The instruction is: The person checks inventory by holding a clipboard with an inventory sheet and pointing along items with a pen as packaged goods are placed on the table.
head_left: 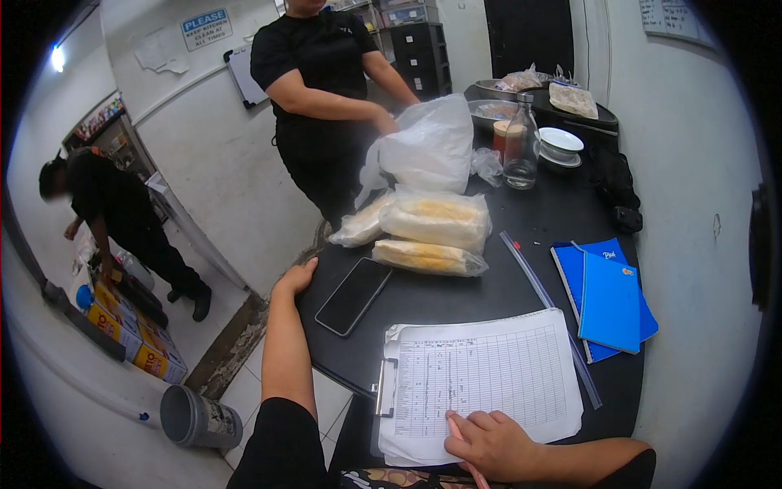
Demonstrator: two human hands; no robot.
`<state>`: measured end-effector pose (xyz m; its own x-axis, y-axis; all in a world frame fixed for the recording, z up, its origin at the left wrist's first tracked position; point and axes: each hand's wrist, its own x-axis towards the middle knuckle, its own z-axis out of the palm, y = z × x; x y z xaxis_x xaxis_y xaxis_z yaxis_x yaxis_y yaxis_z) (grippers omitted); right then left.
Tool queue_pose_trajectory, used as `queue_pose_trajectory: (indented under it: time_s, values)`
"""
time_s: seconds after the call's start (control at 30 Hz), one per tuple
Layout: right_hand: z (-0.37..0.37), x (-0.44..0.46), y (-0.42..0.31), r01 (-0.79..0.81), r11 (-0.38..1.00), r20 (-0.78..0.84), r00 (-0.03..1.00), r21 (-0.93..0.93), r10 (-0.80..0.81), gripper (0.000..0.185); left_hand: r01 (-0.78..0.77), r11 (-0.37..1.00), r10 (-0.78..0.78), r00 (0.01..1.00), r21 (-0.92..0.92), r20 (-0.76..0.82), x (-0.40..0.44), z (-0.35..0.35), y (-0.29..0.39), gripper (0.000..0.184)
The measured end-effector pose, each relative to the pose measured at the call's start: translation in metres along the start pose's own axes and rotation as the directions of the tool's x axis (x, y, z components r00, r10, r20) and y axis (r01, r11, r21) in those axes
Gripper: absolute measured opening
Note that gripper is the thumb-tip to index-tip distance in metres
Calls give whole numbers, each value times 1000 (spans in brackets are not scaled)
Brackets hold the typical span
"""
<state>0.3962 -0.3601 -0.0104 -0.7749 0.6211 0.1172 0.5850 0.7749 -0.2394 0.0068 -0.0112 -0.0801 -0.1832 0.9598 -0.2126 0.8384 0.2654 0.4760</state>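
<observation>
Found right hand (493, 447) nearest, pinching pink pen (456, 430) over lower part of printed grid sheet (509, 379); could not tell contact of tip. Noted sheet held at left by metal clip (386, 388). Placed dark phone (353, 297) beyond clip, flat on black table (452, 303). Saw left hand (298, 275) resting at table edge, beside phone; could not tell spread of fingers. Logged long clear strip (547, 300) along sheet's right side, then overlapping blue notebooks (609, 303). Recorded wrapped yellowish packages (436, 222) beyond phone, glass bottle (521, 155) farther right. Observed person in black (326, 61) across table, reaching to white plastic bag (432, 143). Farthest, noted second person (122, 208) bent near yellow boxes (130, 330).
</observation>
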Motion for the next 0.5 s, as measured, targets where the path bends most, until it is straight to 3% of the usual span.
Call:
queue_pose_trajectory:
  time_s: [0.5]
  values:
    - [-1,0,0,2,1000,-7,1000,12,-1,26,-16,1000,16,1000,23,6,-1,-1,1,83]
